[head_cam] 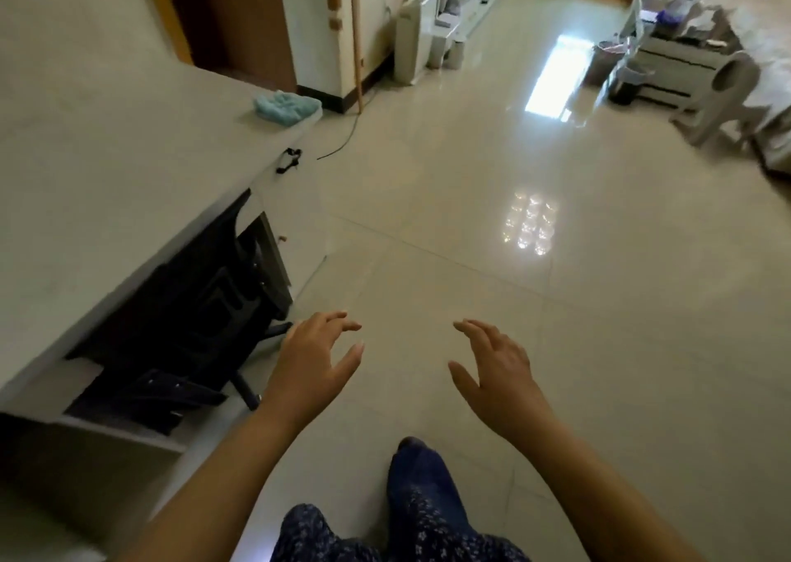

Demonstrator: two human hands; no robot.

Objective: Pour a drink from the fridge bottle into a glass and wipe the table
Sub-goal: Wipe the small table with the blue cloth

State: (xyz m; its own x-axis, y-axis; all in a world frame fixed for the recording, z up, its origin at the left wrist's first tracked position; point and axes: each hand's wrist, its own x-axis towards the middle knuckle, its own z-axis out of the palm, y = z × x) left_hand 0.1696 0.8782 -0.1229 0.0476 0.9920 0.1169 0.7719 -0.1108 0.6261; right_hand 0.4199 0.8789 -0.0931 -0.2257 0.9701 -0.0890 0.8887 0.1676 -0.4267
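Observation:
A pale table (107, 167) runs along the left side, and a light blue cloth (287, 107) lies crumpled at its far corner. My left hand (314, 362) hangs over the floor just off the table's near end, fingers spread and holding nothing. My right hand (498, 373) is level with it, a short gap to the right, also spread and holding nothing. No bottle, glass or fridge is in view.
A black chair (188, 321) is tucked under the table. Glossy tiled floor (471, 202) stretches ahead. A wooden pole (357, 47) leans on the far wall beside a white appliance (411, 43). At the right stand a grey stool (723, 95), a drawer unit (680, 65) and bins.

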